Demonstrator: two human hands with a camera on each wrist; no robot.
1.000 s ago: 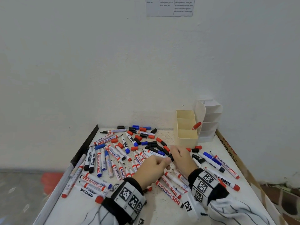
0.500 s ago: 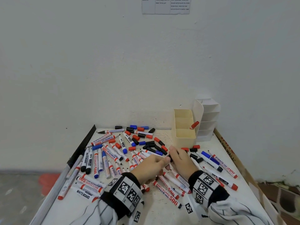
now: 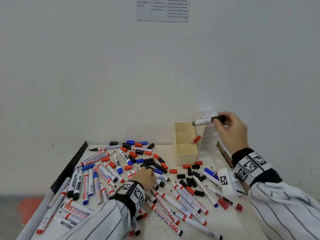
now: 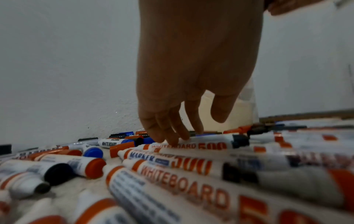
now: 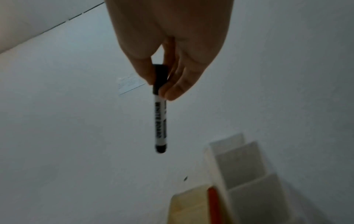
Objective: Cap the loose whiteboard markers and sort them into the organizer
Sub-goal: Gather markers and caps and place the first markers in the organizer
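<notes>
My right hand (image 3: pixel 219 119) pinches a capped black marker (image 3: pixel 201 121) by its cap, level with the top of the white tiered organizer (image 3: pixel 210 135) at the back right. In the right wrist view the black marker (image 5: pixel 160 121) hangs from my right hand (image 5: pixel 161 81), with the white organizer (image 5: pixel 241 159) below it to the right. A cream organizer (image 3: pixel 186 149) beside it holds one red marker (image 3: pixel 196 139). My left hand (image 3: pixel 145 176) rests on the marker pile (image 3: pixel 107 172); its straight fingertips (image 4: pixel 172 136) touch a red-banded marker (image 4: pixel 191 146), thumb apart.
Loose black, red and blue caps (image 3: pixel 152 163) lie scattered among the uncapped markers across the white table. A black strip (image 3: pixel 69 168) runs along the table's left edge and a cardboard strip (image 3: pixel 225 155) along the right. The wall stands right behind the organizers.
My right hand has risen from the pile, up and to the right, carrying the black marker to the white organizer. My left hand has let go of the marker and stays low on the pile.
</notes>
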